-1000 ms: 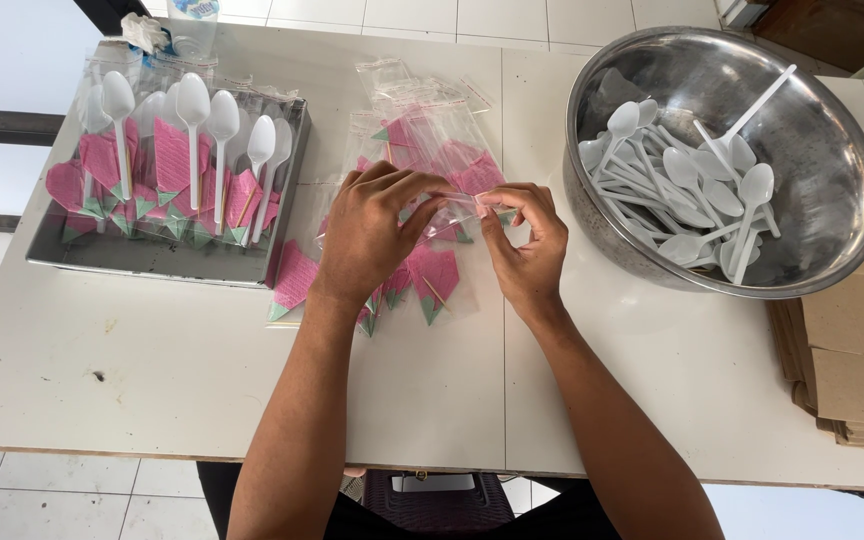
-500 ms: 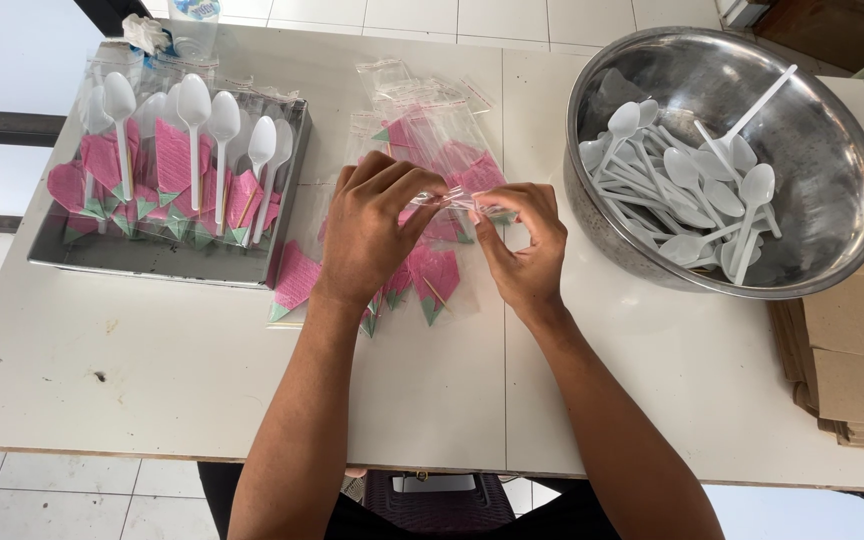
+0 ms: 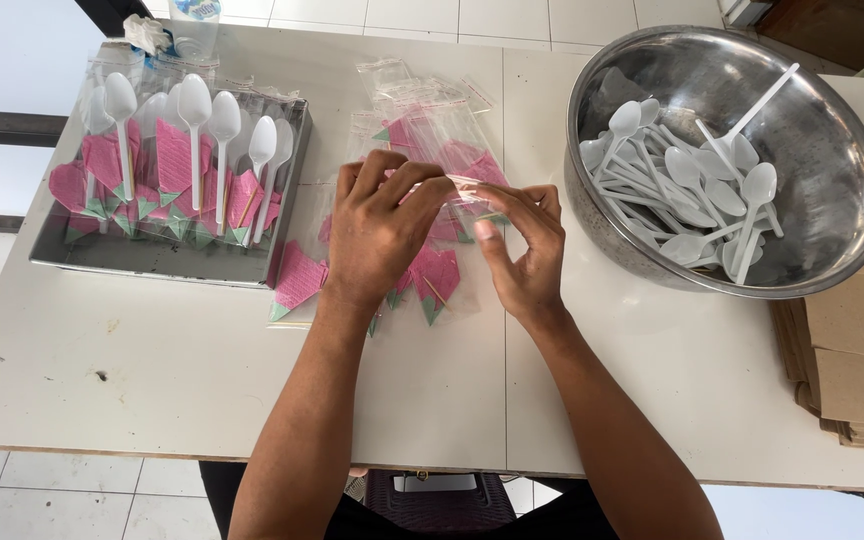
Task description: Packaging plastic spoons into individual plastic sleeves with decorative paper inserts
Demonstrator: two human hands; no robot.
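Observation:
My left hand (image 3: pixel 384 228) and my right hand (image 3: pixel 522 250) meet over the middle of the white table (image 3: pixel 172 370). Both pinch the top edge of one clear plastic bag (image 3: pixel 460 185) that has a folded pink napkin inside. Under the hands lies a loose pile of the same clear bags with pink napkins (image 3: pixel 434 275). My fingers hide most of the held bag.
A metal tray (image 3: pixel 157 262) at the left holds several packed bags with white plastic spoons (image 3: pixel 195 120) and pink napkins. A big steel bowl (image 3: pixel 842 130) at the right holds several loose white spoons (image 3: pixel 687 200). Flat cardboard sheets (image 3: pixel 857 360) are stacked at the right edge.
My hands have drawn closer over the pile, and the fingers have shifted along the bag's top edge. Tray and bowl stay put.

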